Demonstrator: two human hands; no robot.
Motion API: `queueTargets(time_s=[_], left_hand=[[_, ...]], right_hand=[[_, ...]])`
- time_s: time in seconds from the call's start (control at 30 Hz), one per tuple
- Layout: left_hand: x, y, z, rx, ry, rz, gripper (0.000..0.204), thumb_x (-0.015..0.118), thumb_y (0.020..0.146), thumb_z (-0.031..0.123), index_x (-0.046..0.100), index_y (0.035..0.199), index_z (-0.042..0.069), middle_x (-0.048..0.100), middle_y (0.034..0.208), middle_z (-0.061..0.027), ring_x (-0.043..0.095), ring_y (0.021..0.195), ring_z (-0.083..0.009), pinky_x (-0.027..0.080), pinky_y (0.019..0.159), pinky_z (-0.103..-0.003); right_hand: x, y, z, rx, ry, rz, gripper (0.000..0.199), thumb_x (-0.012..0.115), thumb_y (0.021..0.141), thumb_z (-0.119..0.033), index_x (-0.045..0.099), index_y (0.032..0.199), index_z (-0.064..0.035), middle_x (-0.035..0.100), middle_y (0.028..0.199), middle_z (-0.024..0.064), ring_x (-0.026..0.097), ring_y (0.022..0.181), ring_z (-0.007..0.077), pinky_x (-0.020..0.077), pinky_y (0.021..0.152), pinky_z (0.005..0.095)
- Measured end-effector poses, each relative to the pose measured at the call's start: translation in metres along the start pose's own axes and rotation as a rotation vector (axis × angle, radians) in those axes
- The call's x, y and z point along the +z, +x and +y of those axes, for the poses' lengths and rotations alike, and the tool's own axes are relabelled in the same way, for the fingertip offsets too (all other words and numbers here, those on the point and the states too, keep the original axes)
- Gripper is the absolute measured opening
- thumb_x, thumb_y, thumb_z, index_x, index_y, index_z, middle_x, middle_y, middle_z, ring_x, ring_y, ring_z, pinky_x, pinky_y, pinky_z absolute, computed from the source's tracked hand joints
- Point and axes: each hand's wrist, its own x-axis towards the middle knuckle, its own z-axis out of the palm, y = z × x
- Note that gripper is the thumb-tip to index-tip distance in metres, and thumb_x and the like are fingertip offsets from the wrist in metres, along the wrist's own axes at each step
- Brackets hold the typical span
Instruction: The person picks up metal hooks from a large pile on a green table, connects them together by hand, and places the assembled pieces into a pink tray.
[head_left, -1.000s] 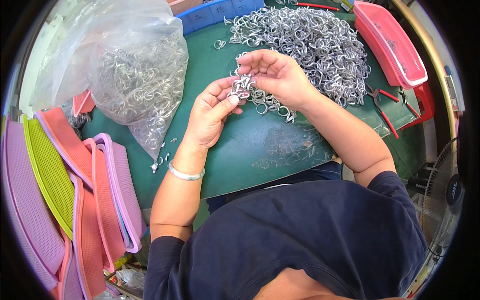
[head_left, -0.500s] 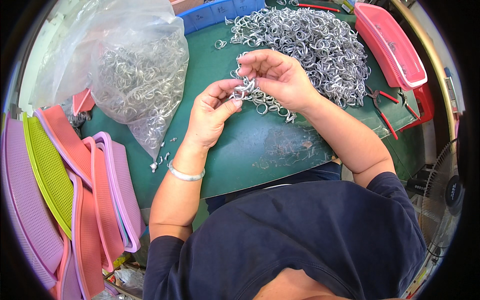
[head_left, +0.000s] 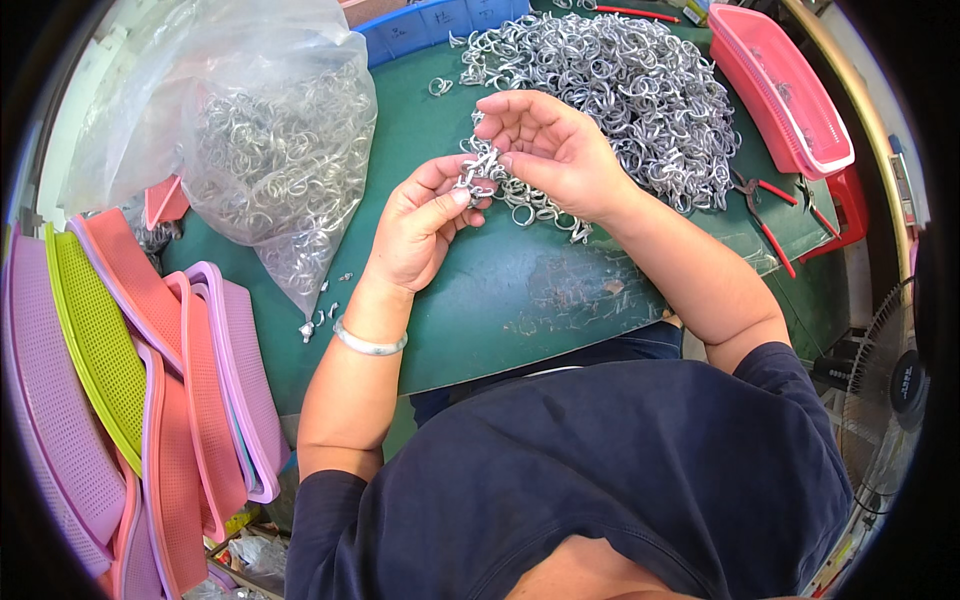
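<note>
Silvery metal rings (head_left: 479,170) are bunched between my two hands over the green table (head_left: 450,330). My left hand (head_left: 412,228) is closed on some of them, thumb against the curled fingers. On the other side, my right hand (head_left: 562,150) pinches at the same bunch between thumb and forefinger, its other fingers loosely curved. Several loose rings (head_left: 524,214) lie just beneath and beside the right hand. Beyond them spreads a large heap of similar rings (head_left: 650,90). How many rings each hand holds is hidden by the fingers.
A clear plastic bag (head_left: 285,170) full of rings stands at left, above stacked plastic baskets (head_left: 100,350). Red-handled pliers (head_left: 765,222) lie at right, near a pink basket (head_left: 785,90). A blue tray (head_left: 440,30) is at the back, a fan (head_left: 880,390) at far right.
My left hand has turned a little, and its curled fingers now show under the rings. The right hand has shifted slightly, its fingers still at the bunch.
</note>
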Motion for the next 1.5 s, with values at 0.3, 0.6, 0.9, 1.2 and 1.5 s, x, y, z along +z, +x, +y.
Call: queueTargets(time_s=[0.3, 0.6, 0.9, 1.2, 1.5], left_hand=[[0.0031, -0.0005, 0.0020, -0.014, 0.008, -0.023, 0.026, 0.050, 0.086, 0.009, 0.051, 0.110, 0.001, 0.061, 0.094, -0.0085, 0.057, 0.082, -0.0127, 0.047, 0.071, -0.024], [0.0026, -0.0003, 0.0018, -0.009, 0.001, -0.014, 0.026, 0.050, 0.086, 0.009, 0.050, 0.111, 0.001, 0.061, 0.095, -0.0085, 0.057, 0.081, -0.0126, 0.047, 0.071, -0.024], [0.0015, 0.0004, 0.0017, 0.033, 0.037, 0.037, 0.024, 0.050, 0.086, 0.010, 0.050, 0.109, 0.004, 0.059, 0.093, -0.0069, 0.057, 0.080, -0.0145, 0.046, 0.067, -0.024], [0.0064, -0.0008, 0.0044, 0.065, 0.131, 0.087, 0.023, 0.060, 0.080, 0.008, 0.053, 0.103, 0.005, 0.059, 0.090, -0.0031, 0.055, 0.073, -0.0093, 0.044, 0.062, -0.021], [0.0085, -0.0028, 0.0054, 0.087, 0.235, 0.133, 0.024, 0.059, 0.081, 0.009, 0.058, 0.104, 0.002, 0.059, 0.085, -0.0023, 0.053, 0.071, -0.0087, 0.044, 0.062, -0.021]], right_hand=[[-0.0020, 0.0001, 0.0023, 0.052, -0.006, -0.001, 0.040, 0.048, 0.077, 0.011, 0.046, 0.116, 0.0008, 0.054, 0.100, 0.0067, 0.052, 0.092, 0.0111, 0.0424, 0.084, 0.0252], [-0.0024, 0.0002, 0.0030, 0.091, -0.002, 0.015, 0.037, 0.048, 0.078, 0.010, 0.047, 0.114, 0.0007, 0.056, 0.101, 0.0075, 0.053, 0.093, 0.0110, 0.0427, 0.084, 0.0252], [-0.0022, 0.0010, 0.0013, 0.214, -0.047, 0.026, 0.022, 0.052, 0.083, 0.000, 0.054, 0.104, 0.0016, 0.059, 0.092, 0.0058, 0.055, 0.080, 0.0096, 0.0462, 0.073, 0.0235], [-0.0013, 0.0018, 0.0017, 0.270, -0.100, 0.038, 0.015, 0.051, 0.085, -0.002, 0.056, 0.097, 0.0017, 0.059, 0.078, 0.0036, 0.053, 0.066, 0.0068, 0.0454, 0.060, 0.0208], [0.0007, -0.0006, 0.0025, 0.139, -0.168, 0.022, 0.014, 0.052, 0.083, 0.001, 0.054, 0.096, -0.0007, 0.059, 0.077, 0.0017, 0.054, 0.067, 0.0054, 0.0444, 0.060, 0.0197]])
